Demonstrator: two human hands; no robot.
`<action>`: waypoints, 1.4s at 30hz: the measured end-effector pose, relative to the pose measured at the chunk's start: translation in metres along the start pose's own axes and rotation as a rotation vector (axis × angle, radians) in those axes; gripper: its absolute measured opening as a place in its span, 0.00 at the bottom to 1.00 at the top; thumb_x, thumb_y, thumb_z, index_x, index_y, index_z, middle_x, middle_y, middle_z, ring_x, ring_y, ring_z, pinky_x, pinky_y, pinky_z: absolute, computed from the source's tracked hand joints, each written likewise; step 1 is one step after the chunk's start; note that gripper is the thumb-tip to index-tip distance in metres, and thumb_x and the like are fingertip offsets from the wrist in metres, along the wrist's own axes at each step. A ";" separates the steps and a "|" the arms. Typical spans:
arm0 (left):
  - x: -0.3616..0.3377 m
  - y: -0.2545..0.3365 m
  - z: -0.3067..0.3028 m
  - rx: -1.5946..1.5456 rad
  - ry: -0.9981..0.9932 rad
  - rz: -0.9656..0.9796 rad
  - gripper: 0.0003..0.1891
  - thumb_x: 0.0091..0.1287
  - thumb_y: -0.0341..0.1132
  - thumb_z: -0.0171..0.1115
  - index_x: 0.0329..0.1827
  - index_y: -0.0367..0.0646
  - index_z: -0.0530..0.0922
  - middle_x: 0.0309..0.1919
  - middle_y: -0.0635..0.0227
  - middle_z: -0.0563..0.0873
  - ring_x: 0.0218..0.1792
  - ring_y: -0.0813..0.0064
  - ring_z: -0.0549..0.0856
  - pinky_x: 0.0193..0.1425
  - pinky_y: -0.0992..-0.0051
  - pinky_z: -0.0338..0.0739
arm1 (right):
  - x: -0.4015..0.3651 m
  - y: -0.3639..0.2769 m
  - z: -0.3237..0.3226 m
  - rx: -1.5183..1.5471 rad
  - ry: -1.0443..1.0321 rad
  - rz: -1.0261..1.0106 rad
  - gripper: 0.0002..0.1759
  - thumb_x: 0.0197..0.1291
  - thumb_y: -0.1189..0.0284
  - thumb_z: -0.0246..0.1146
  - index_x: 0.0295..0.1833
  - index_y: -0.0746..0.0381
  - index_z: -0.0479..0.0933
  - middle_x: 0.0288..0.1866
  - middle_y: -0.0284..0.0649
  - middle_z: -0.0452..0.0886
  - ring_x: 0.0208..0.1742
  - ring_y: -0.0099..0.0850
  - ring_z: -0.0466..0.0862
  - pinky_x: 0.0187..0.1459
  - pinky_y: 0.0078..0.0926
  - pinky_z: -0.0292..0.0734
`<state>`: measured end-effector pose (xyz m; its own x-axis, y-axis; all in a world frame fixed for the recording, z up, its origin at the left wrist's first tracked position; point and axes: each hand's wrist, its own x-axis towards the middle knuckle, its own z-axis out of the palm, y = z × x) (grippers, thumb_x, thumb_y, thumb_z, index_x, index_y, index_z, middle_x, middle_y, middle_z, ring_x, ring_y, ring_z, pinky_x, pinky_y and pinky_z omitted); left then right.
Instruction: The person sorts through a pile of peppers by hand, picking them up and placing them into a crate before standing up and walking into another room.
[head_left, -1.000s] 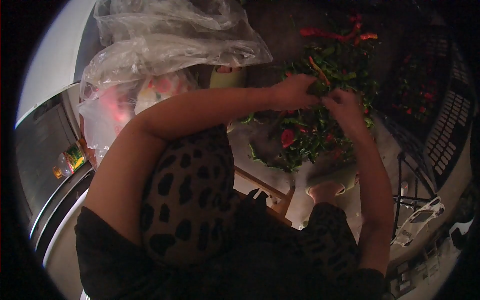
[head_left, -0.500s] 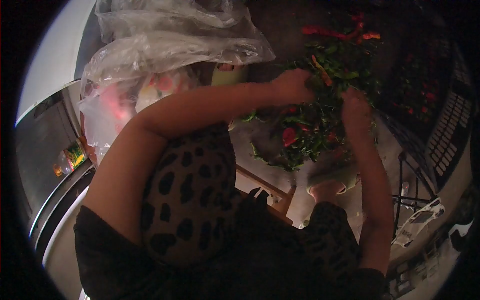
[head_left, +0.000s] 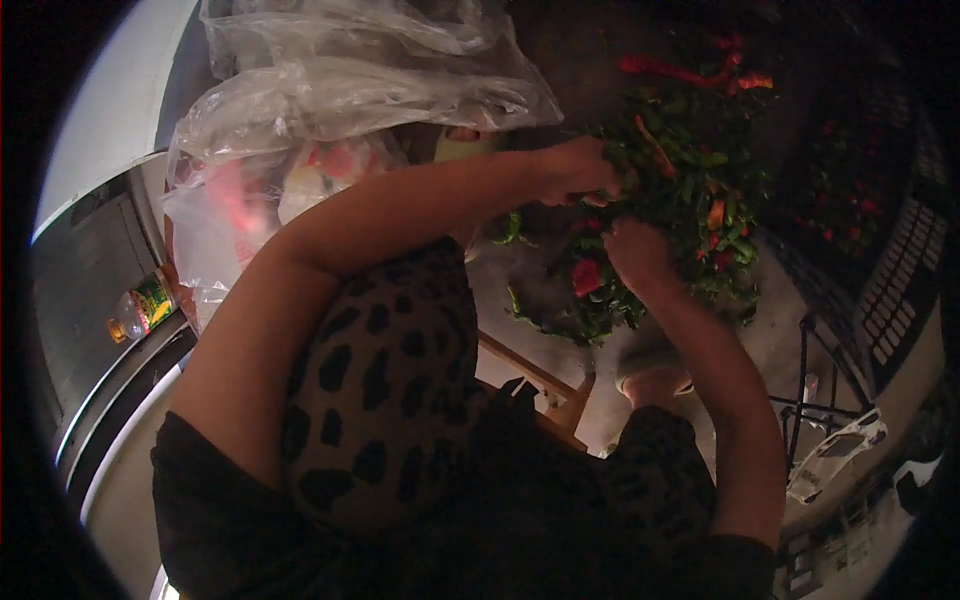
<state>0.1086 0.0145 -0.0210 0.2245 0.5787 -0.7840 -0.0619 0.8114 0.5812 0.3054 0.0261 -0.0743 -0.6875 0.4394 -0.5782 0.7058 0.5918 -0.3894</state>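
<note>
My left hand [head_left: 580, 172] is at the left edge of a heap of green and red peppers [head_left: 700, 160], its fingers bent together; anything between them is too dark to tell. Just below and right of it, my right hand [head_left: 637, 252] lies over the heap's lower part with closed fingers, their tips hidden. The hands are close but apart. A round red piece [head_left: 586, 277] lies left of my right wrist. Long red peppers [head_left: 670, 68] lie at the heap's top, and an orange one [head_left: 655, 147] lies between.
A dark crate [head_left: 890, 290] with red and green pieces inside stands at the right. Clear plastic bags [head_left: 350, 90] fill the upper left. A bottle [head_left: 142, 308] with a yellow-green label is at far left. A wooden stool edge [head_left: 530, 365] shows below the heap.
My right hand has moved left and down across the heap, closer to my left hand. More peppers show at the heap's right side. My left hand has shifted slightly left.
</note>
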 end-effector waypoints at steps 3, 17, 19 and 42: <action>-0.002 0.002 -0.004 0.069 0.024 -0.019 0.14 0.52 0.35 0.63 0.43 0.49 0.79 0.31 0.75 0.81 0.29 0.84 0.78 0.22 0.79 0.64 | -0.002 -0.001 0.003 0.186 0.010 0.088 0.14 0.55 0.65 0.58 0.39 0.65 0.77 0.32 0.48 0.80 0.36 0.44 0.81 0.38 0.39 0.76; -0.012 0.016 0.002 -0.240 0.091 -0.058 0.17 0.58 0.36 0.62 0.50 0.49 0.72 0.39 0.75 0.82 0.38 0.80 0.80 0.30 0.78 0.69 | -0.024 0.064 -0.077 1.631 0.244 0.363 0.10 0.57 0.73 0.61 0.44 0.62 0.74 0.34 0.33 0.79 0.29 0.19 0.75 0.28 0.15 0.69; 0.001 0.009 0.002 -0.291 0.091 -0.045 0.16 0.59 0.36 0.62 0.50 0.49 0.72 0.42 0.74 0.82 0.39 0.80 0.81 0.30 0.79 0.71 | -0.026 0.064 -0.081 1.703 0.258 0.380 0.10 0.57 0.72 0.61 0.44 0.62 0.74 0.34 0.34 0.80 0.29 0.19 0.75 0.28 0.15 0.69; -0.019 0.032 0.026 0.089 -0.054 0.357 0.15 0.58 0.41 0.63 0.45 0.43 0.80 0.31 0.74 0.82 0.27 0.84 0.77 0.26 0.79 0.71 | -0.015 0.008 -0.127 1.218 0.118 0.111 0.08 0.53 0.71 0.64 0.37 0.62 0.75 0.32 0.30 0.77 0.32 0.19 0.76 0.32 0.22 0.71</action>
<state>0.1273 0.0268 0.0181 0.2547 0.8168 -0.5176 -0.0615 0.5479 0.8343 0.3000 0.1097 0.0223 -0.5800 0.5428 -0.6074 0.4174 -0.4423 -0.7938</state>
